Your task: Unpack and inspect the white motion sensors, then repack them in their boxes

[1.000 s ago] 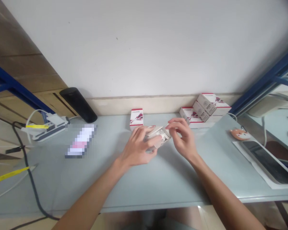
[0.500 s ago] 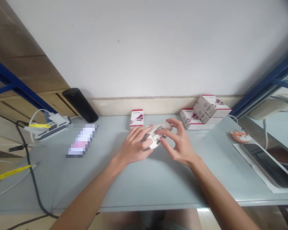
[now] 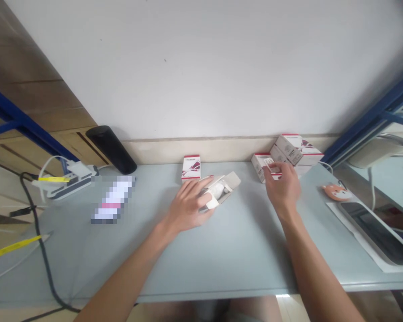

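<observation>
My left hand [image 3: 190, 203] is wrapped round a small white carton [image 3: 231, 181], its end flaps folded out. Inside the opening lies something whitish, perhaps in clear wrapping [image 3: 218, 190]; its kind cannot be made out. Over at the right, my right hand [image 3: 285, 188] pinches a small white piece with faint print [image 3: 269, 163] between thumb and fingers. It is in front of the stacked red-and-white boxes [image 3: 290, 149] and hides part of the lowest one. Behind my left hand, another red-and-white box [image 3: 191, 167] stands on the table, apart from the stack.
A black cylinder [image 3: 112, 150] leans by the wall at the left, near a power strip [image 3: 75, 183] with cables. A blurred-out phone [image 3: 114, 199] lies on the grey table [image 3: 208, 264]. To the right are an orange animal-faced item [image 3: 336, 192] and a dark tablet-like slab [image 3: 376, 230].
My right hand has left the open carton and moved right to the stacked boxes, with a small white piece in its fingers. My left hand stays on the carton, whose opening is now uncovered.
</observation>
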### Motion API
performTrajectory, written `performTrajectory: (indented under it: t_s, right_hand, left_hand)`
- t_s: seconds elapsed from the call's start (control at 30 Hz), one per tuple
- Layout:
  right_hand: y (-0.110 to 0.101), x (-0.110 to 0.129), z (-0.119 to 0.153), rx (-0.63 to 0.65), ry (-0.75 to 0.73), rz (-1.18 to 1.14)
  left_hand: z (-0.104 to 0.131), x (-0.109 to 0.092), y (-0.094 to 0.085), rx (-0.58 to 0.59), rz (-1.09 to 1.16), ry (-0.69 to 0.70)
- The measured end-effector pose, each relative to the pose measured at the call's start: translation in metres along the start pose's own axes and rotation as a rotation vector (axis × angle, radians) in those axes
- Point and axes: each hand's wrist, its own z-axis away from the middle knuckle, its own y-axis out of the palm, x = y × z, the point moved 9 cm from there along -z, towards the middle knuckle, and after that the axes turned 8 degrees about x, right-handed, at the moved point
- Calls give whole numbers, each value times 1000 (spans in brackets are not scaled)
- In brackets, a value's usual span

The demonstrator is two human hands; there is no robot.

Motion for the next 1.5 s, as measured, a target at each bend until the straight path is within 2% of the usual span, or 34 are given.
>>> performTrajectory:
  t_s: [0.13, 0.2, 0.27, 0.37, 0.43, 0.53, 0.6, 0.7, 0.77, 0.83, 0.97, 1.1, 1.27, 1.33, 1.4, 1.5]
  right_hand:
    - [15, -33, -6, 57, 20, 128]
    - [21, -36, -5, 87, -13, 132]
    - [18, -30, -4, 60, -40, 133]
    - [2, 0, 1, -34, -143, 71]
    - [-9, 36, 11, -51, -313, -53]
    - [-11, 89, 36, 79, -601, -189]
    - [-3, 112, 54, 203, -718, -189]
    - [15, 122, 69, 357, -773, -105]
    - [24, 120, 72, 405, -776, -39]
    - [30, 118, 73, 397, -797, 11]
    - [30, 118, 71, 299, -849, 25]
    - [27, 113, 68, 260, -828, -75]
    - [13, 102, 58, 166, -745, -242]
    - [6, 86, 43, 76, -616, -203]
    - [1, 58, 24, 9, -417, -87]
    - [1, 11, 2, 25, -175, 91]
  left_hand:
    - [2, 0, 1, 10, 6, -7]
    - [1, -1, 0, 12, 2, -4]
    - [0, -2, -1, 16, -1, -9]
    - [-1, -2, -3, 9, -15, -33]
    - [-1, -3, -4, 6, -50, -35]
    - [-1, -6, -4, 8, -125, -13]
    - [1, -7, -4, -4, -165, 1]
    - [3, -7, -5, -30, -212, 14]
    - [4, -9, -5, -20, -237, 42]
    - [4, -10, -4, -7, -233, 78]
    - [2, -6, -8, -14, -165, 74]
    - [1, -2, -11, -36, -133, 61]
    - [1, -1, -9, -32, -125, 54]
    - [1, -2, -10, -36, -124, 51]
    - [0, -2, -12, -48, -124, 40]
    - [-1, -2, -14, -57, -125, 33]
